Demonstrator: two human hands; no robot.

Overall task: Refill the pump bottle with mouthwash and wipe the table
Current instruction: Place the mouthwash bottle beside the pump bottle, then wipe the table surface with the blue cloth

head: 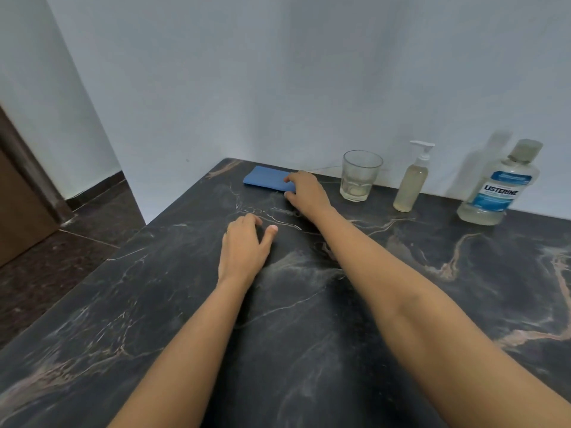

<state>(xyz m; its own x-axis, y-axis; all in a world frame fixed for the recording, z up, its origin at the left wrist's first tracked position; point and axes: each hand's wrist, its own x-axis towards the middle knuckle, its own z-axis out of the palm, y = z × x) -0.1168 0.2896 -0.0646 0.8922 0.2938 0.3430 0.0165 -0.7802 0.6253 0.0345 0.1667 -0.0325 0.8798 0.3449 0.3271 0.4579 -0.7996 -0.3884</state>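
A folded blue cloth (265,179) lies at the far corner of the dark marble table (309,304). My right hand (307,193) is on the cloth's right end, fingers on top and thumb against its near edge, pinching it. Nearer to me, my left hand (244,245) rests on the bare table with loosely curled fingers and the thumb out, holding nothing. The pump bottle (412,180), with pale yellowish liquid inside and a white pump on top, stands upright by the wall. A capped Listerine mouthwash bottle (497,186) stands upright to its right.
A clear drinking glass (360,176) stands between the cloth and the pump bottle, close to my right hand. White walls close off the table's far side. The table's left edge drops to a dark floor (61,257), with a brown door (18,196) beyond.
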